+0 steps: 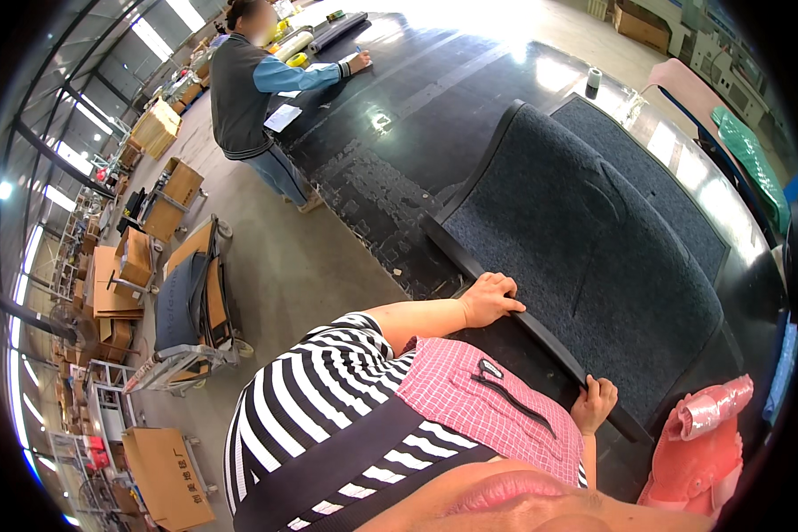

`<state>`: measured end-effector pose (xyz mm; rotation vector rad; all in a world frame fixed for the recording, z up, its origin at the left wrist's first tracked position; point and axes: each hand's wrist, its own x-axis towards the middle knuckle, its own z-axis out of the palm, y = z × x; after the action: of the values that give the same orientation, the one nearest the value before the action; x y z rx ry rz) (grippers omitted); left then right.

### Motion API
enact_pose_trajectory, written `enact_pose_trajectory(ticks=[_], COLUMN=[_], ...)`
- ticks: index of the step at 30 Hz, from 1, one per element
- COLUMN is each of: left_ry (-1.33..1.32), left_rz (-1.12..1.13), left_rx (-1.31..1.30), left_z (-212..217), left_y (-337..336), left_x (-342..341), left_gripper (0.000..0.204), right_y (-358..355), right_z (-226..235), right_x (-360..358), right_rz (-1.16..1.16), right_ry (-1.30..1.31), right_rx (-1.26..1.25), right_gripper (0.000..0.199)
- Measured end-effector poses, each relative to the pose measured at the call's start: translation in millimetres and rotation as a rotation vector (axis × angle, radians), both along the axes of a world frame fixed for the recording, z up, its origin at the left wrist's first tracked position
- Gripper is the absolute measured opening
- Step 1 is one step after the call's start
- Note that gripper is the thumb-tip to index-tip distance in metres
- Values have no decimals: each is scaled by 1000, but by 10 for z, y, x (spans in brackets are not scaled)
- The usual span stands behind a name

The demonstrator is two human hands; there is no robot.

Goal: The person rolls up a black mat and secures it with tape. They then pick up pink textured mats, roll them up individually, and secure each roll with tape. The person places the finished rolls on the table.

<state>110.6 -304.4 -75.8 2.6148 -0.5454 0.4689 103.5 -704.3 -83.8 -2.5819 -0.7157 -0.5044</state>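
Note:
A large dark blue-grey carpet mat with a black border curves up off the black table, its near edge toward me. My left hand is closed round the black edge strip on the near side. Farther right along that strip, my right hand grips it too, fingers over the top and thumb out of sight. Behind the raised mat, a second dark carpet mat lies flat on the table, partly covered.
Pink plastic wrapping lies at the right, near my right arm. A small white roll stands on the far table. At the far left table edge, another person holds a pen near papers. Loaded carts and cardboard boxes stand left.

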Motion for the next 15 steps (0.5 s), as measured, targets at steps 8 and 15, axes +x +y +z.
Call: enact_pose_trajectory(ticks=[8,15], left_ry=[94,175], left_rz=[-11,-50], left_rx=[31,2], left_z=[85,76], left_y=[20,116], left_x=[28,84], left_gripper=[32,27], right_y=[11,-4], right_z=[34,235], right_x=[28,1], right_rz=[8,39], right_ry=[14,51], right_rx=[-27,-67], right_gripper=[26,32])
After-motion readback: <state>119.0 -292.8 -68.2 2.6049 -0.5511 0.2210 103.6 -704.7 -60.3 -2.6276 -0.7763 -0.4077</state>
